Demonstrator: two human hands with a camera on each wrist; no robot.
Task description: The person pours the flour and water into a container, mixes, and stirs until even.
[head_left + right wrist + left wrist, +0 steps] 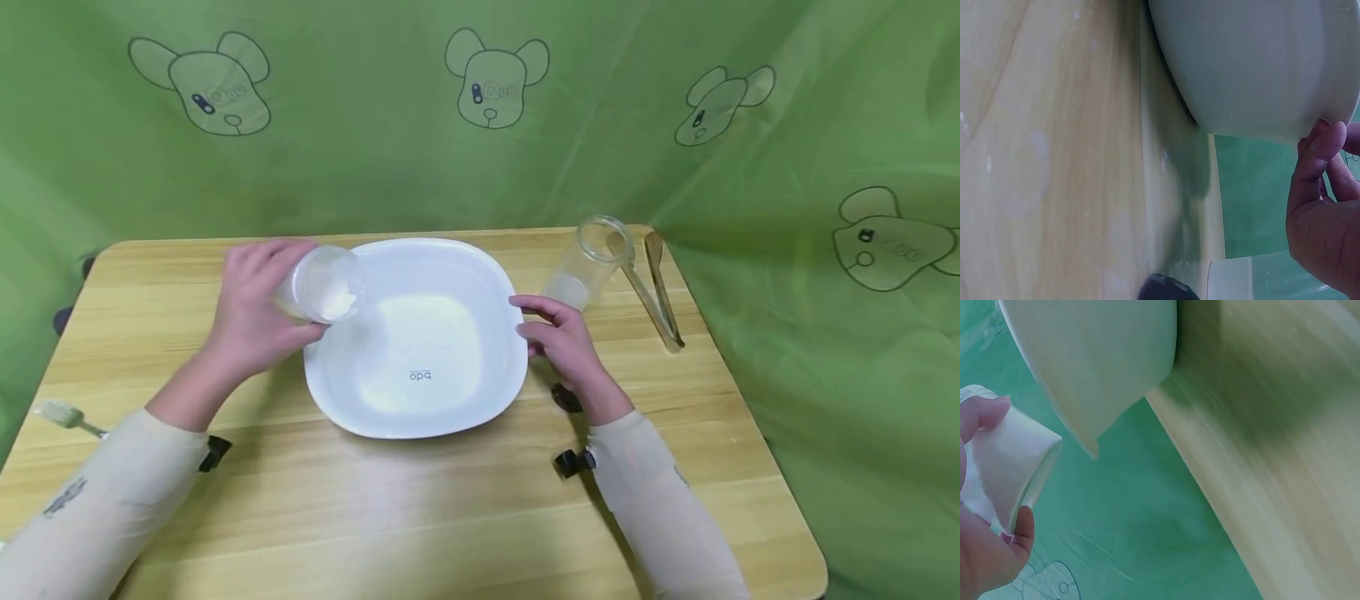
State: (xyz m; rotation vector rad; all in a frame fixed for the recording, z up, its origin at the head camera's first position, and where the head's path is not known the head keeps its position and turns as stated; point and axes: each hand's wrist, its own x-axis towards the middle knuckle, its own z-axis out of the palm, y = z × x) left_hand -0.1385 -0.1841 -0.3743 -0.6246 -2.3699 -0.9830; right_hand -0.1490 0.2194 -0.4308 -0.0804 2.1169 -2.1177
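My left hand grips a clear glass holding something white, tilted over the left rim of a white plastic basin. In the left wrist view, my thumb and fingers wrap this glass, and white fills much of its lower part. On the opposite side, my right hand pinches the basin's right rim. Seen from the right wrist, the thumb presses the outer wall of the basin while other fingers reach the rim. The basin's floor looks bare apart from printed letters.
Just beyond my right hand stands a tall clear glass with white contents at its bottom. Wooden tongs lie at the table's right. A brush rests by my left sleeve. A small dark object sits beside my right wrist.
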